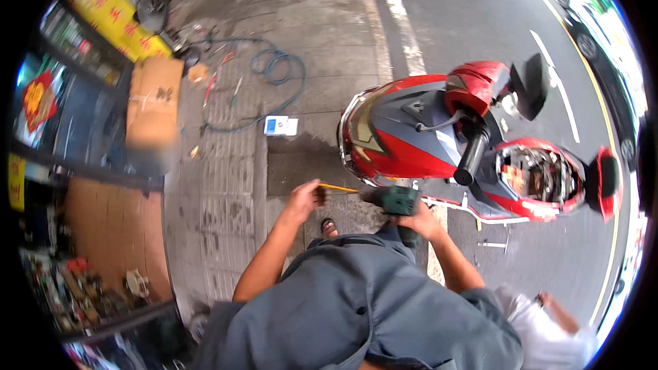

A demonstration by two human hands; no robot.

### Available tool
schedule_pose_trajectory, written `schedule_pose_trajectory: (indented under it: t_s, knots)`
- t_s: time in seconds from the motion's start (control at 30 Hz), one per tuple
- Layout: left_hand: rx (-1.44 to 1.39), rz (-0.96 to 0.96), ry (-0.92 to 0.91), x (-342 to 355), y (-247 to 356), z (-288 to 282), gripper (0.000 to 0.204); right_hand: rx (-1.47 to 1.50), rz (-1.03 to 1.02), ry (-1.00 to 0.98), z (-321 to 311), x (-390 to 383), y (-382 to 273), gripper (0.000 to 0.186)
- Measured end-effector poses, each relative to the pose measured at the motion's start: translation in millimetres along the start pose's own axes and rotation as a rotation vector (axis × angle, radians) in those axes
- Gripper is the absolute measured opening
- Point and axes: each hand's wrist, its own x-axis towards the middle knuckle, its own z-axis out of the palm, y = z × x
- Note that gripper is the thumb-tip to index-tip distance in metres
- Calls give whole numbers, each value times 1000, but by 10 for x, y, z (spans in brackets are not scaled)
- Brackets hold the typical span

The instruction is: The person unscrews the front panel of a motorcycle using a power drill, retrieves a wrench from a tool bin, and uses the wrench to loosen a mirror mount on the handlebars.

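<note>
My right hand (423,221) is wrapped round the grip of a dark green cordless drill (399,200), whose nose points left. From my left hand (302,200) a thin yellow rod (339,188) reaches toward the front of the drill. The fingers of my left hand are curled at the rod's left end. Motion blur hides whether the rod is seated in the drill. Just beyond my hands stands a red and grey scooter (418,127), its seat raised and the compartment under it (538,177) exposed.
Left of the scooter, a small blue and white box (280,126) lies on the pavement, near a coiled blue hose (277,62) and scattered tools. A cardboard box (156,89) stands by the shop front. Another person in white (541,325) is at the lower right.
</note>
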Motion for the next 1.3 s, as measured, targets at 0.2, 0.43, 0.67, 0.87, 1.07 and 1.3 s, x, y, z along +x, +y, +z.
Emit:
schedule_pose_trajectory:
  t_s: [0.2,0.43,0.67,0.87,1.07,1.3]
  knots:
    - [-119,123,8,-46,743,-647,26,-473,-119,-163,526,991,-187,46]
    - [-123,177,99,572,1590,-933,26,-231,-273,-202,575,2062,-46,35]
    - [151,43,103,1981,2888,-651,26,-72,-98,82,388,3211,-233,29]
    - [288,-107,-70,3262,3435,427,24,106,-118,389,-20,3307,-732,35]
    - [630,-137,-562,4312,3470,1530,24,229,-317,843,-254,3321,-806,52]
    - [964,-469,-742,5734,3382,2165,29,227,-306,1339,-270,4144,-1029,48]
